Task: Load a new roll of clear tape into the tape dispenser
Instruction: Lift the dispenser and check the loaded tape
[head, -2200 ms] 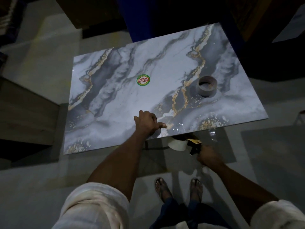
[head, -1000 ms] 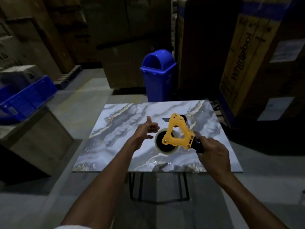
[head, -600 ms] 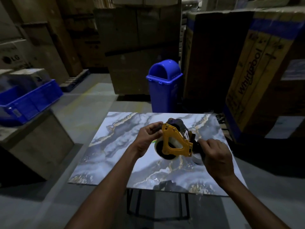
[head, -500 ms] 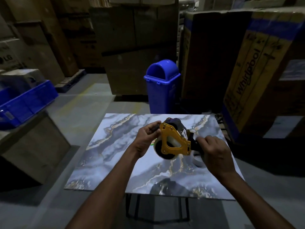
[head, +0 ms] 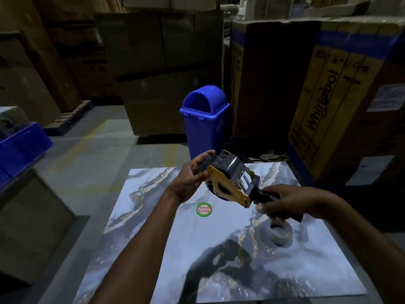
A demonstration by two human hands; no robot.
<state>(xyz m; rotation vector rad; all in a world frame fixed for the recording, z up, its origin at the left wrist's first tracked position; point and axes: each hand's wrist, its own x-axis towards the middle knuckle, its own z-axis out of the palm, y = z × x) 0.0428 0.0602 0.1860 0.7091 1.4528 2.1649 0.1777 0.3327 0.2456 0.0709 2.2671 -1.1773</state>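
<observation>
I hold a yellow-framed tape dispenser [head: 230, 183] in the air above the marble-patterned table [head: 166, 249]. My right hand [head: 285, 201] grips its black handle. My left hand [head: 192, 178] grips the dispenser's front end, by the dark roller and blade part. A round roll or wheel sits inside the yellow frame. A roll of tape [head: 280, 233] lies flat on the table, below my right hand and partly hidden by it.
A round green-and-red sticker [head: 204, 209] is on the tabletop. A blue swing-lid bin [head: 205, 119] stands behind the table. Large cardboard boxes [head: 328, 95] rise at the back and right. A blue crate [head: 19, 145] sits at the left.
The dispenser was lifted from below the table's front edge. My left hand left the tabletop and took hold of its front end. The dispenser has since tilted flatter.
</observation>
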